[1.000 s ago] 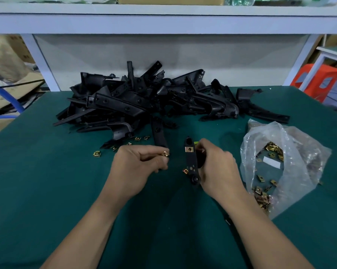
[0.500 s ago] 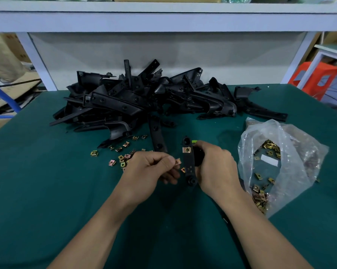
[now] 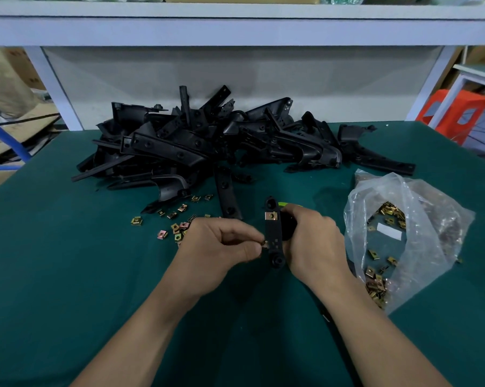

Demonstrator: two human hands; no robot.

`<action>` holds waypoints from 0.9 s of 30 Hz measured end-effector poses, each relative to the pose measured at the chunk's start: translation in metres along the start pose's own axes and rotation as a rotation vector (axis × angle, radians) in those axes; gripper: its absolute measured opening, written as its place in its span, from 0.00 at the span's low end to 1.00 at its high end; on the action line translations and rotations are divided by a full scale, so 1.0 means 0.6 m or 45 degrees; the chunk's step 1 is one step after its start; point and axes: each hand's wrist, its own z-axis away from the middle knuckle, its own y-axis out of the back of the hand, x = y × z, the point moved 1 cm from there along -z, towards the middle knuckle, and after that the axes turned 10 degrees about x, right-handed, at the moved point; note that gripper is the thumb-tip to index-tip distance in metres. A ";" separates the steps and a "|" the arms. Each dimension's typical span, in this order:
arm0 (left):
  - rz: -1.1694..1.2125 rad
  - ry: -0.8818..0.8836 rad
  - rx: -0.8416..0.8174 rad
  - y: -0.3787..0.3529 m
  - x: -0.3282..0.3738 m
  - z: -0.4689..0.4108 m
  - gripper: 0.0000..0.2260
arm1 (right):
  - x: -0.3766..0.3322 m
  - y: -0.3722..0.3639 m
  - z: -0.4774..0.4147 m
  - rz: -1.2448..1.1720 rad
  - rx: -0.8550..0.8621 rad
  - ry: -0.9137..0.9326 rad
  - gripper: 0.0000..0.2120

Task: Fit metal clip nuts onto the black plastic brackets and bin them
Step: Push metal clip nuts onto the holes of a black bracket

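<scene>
I judge this early going. My right hand (image 3: 314,241) grips one bracket (image 3: 273,233) upright above the tabletop (image 3: 54,247). One clip (image 3: 270,216) is seated near its top. My left hand (image 3: 224,247) pinches a second clip (image 3: 264,243) against the bracket's left edge, not yet fully on. No bin shows. The pile (image 3: 208,143) of brackets behind is too tangled to count. Roughly a dozen loose clips (image 3: 177,227) lie left, and many more are in one bag (image 3: 420,219) on the right.

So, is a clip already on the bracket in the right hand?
On: one clip sits over the bracket's upper part; the left hand pinches a second clip at its edge.
</scene>
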 end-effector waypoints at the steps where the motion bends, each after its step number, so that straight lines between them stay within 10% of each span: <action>1: 0.002 0.002 0.013 0.000 0.000 0.000 0.11 | 0.001 -0.001 0.000 0.009 -0.011 -0.002 0.27; 27: -0.036 0.274 -0.063 0.006 0.006 0.002 0.11 | -0.014 0.003 0.012 0.182 0.098 0.199 0.12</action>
